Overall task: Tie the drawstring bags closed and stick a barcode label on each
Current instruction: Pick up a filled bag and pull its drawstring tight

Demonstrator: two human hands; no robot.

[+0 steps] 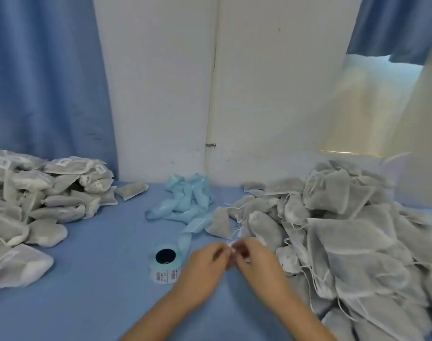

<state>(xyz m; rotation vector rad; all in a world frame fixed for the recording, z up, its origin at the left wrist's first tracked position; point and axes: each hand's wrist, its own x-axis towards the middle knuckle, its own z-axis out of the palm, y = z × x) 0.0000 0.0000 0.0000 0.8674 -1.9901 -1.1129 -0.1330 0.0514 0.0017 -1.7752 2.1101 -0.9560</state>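
Note:
A grey drawstring bag (221,223) lies just beyond my hands, its white cords trailing toward my fingertips. My left hand (205,263) and my right hand (255,258) meet above the blue table, both pinching the thin white drawstring (231,244) between their fingers; motion blur hides the knot. A roll of barcode labels (165,264) stands just left of my left hand. Its blue backing strip (185,205) snakes away toward the wall.
A large heap of untied grey bags (345,230) fills the right side of the table. A stack of tied, labelled bags (37,193) sits at the left. Blue curtains (45,77) hang at the left and top right, with a white wall (161,94) behind the table.

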